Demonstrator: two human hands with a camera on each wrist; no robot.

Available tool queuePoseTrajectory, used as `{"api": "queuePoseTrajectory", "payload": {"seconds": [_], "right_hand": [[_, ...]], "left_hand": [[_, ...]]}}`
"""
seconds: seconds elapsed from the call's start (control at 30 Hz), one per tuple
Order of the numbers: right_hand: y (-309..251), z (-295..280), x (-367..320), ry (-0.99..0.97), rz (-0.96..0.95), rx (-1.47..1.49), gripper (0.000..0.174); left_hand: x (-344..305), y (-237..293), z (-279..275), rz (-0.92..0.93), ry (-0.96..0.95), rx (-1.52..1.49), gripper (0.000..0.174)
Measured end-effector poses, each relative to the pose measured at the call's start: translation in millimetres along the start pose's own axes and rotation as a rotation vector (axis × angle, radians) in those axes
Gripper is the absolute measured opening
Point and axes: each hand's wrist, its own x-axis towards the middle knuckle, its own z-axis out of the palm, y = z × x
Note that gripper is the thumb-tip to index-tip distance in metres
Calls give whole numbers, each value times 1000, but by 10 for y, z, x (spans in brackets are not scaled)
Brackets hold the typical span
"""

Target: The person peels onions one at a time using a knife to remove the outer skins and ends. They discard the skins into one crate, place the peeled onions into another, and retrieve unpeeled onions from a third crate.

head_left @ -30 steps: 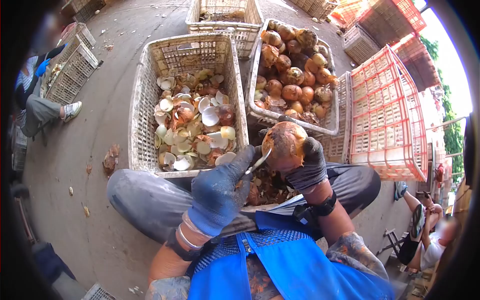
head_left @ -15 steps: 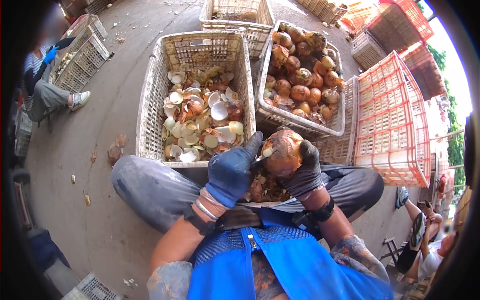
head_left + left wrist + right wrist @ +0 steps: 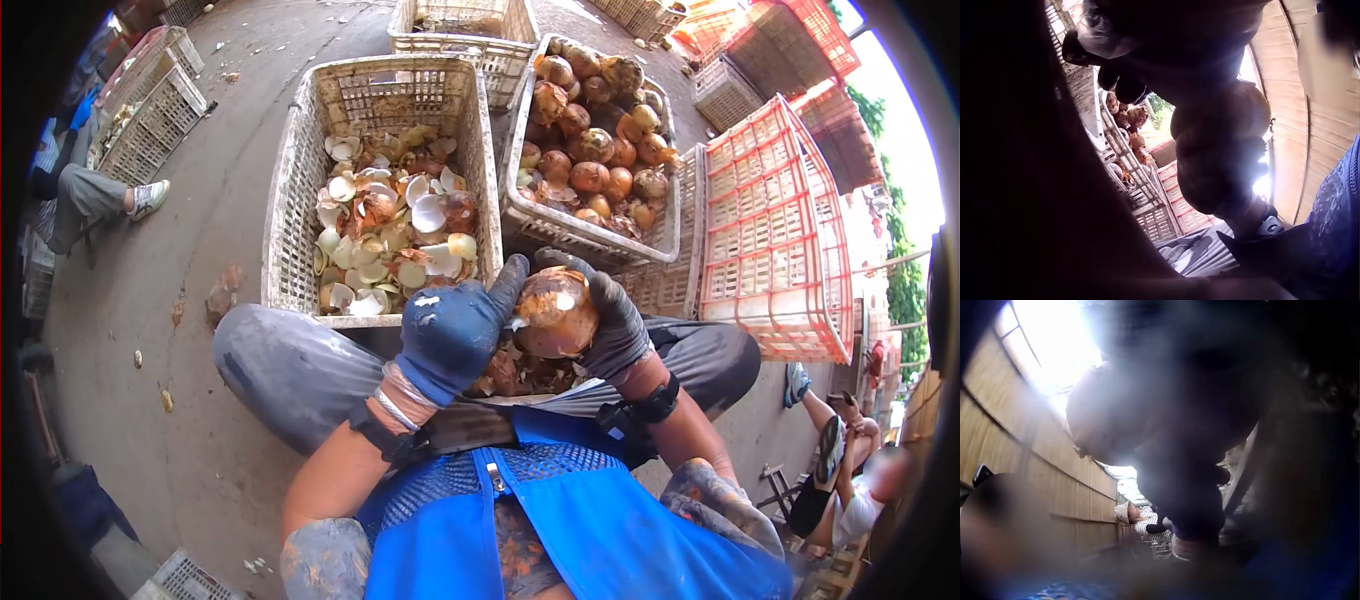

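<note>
A large brown-skinned onion [image 3: 556, 318] is held over my lap, with pale cut patches on its top and left end. Around its right side curl the fingers of my dark-gloved right hand [image 3: 618, 328], one finger lying along the upper edge. My left hand [image 3: 446, 328], in a blue and black glove, is closed in a fist against the onion's left end, its thumb stretched up beside it. The small knife in that fist is mostly hidden now. In the left wrist view the onion [image 3: 1252, 107] shows as a dark, backlit shape.
Ahead on the left stands a crate [image 3: 282, 215] of onion trimmings. A crate [image 3: 672, 225] heaped with whole onions sits ahead on the right, beside a red-and-white crate [image 3: 770, 240]. Loose skins [image 3: 505, 375] lie below my hands. Other people sit left and right.
The onion has turned in my right hand, showing a pale patch on top. My left hand's knife, visible against the onion earlier, has slipped from sight, and my left fist has rolled over.
</note>
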Motion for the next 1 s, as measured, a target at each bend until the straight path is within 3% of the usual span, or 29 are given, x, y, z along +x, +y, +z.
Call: {"api": "queuePoseTrajectory", "payload": {"seconds": [0.03,0.07,0.1,0.2,0.3,0.33,0.4,0.43,0.5,0.57,0.63,0.7,0.77,0.8,0.87,0.9,0.97,1.0], "right_hand": [[7,40,-22,46,-165,-185,77],[4,-14,-12,72,-184,-319,76],[18,-39,-9,74,-183,-319,76],[146,-58,4,-51,47,64,75],[117,30,-61,-14,-40,-52,76],[109,53,-28,34,-177,-285,79],[98,124,-4,42,-239,-363,80],[105,141,0,57,-290,-434,81],[79,4,61,77,-328,-718,85],[109,21,116,108,-264,-603,89],[154,43,162,53,-213,-334,98],[186,179,94,3,-215,-345,100],[231,124,43,52,-254,-365,99],[236,79,66,59,-255,-312,97],[191,27,147,67,-272,-242,92],[187,-9,153,77,-275,-236,92],[150,-67,170,78,-283,-314,91],[115,25,141,96,-285,-300,90]], "left_hand": [[3,14,-2,-51,-36,28,65],[13,-4,-9,-50,-35,28,65],[20,-39,-17,0,0,23,64],[8,-200,31,110,26,9,64],[-11,-146,-16,147,29,89,67],[-11,-111,18,38,21,-25,67],[5,18,-20,-182,-14,-270,70],[-24,55,-9,-185,-13,-266,70],[-165,116,44,-403,-130,-403,70],[-197,143,93,-483,-138,-444,61],[-52,129,79,-1051,-311,-834,48],[-94,-113,52,-1394,-210,-1138,34],[-264,-196,-35,-1174,-152,-930,30],[-330,-183,-71,-1163,-166,-936,30],[-371,-174,-135,-910,-37,-593,29],[-357,-115,-199,-906,-48,-596,29],[-243,37,-389,-477,28,-395,34],[-198,110,-461,-479,-49,-387,36]]}}
